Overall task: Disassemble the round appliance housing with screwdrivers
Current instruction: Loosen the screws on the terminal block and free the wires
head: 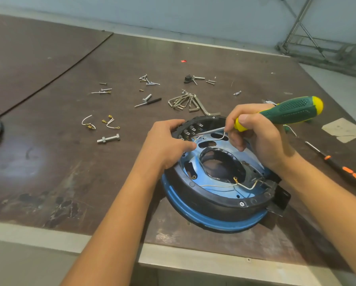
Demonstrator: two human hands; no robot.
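1. Housing (pixel 214 203) — a round blue shell with a black rim, lying open side up near the front edge of the table (pixel 69 162), tilted slightly toward the viewer.
2. Left hand (pixel 168 141) grips the far-left rim of the housing, fingers curled over the edge, steadying it.
3. Right hand (pixel 255 137) is closed around a green-and-yellow screwdriver (pixel 286 112); its shaft slants down and left to the terminal block (pixel 191 131) inside the rim. The tip itself is too small to make out.
4. A white wire (pixel 224 185) with a ring lug lies loose across the near inside of the housing; a second wire loops just beside the shaft.
5. Loose screws (pixel 149 80), hex keys (pixel 185 102) and a bolt (pixel 107 139) lie scattered beyond the housing; an orange-and-black driver (pixel 338 168) lies to the right.
6. Likely hazards: the tip may slip off a small terminal screw and gouge the plastic or snag the looped wire; pressing hard on the tilted housing could rock it out of the left hand's hold — freed screws may drop into the central opening.
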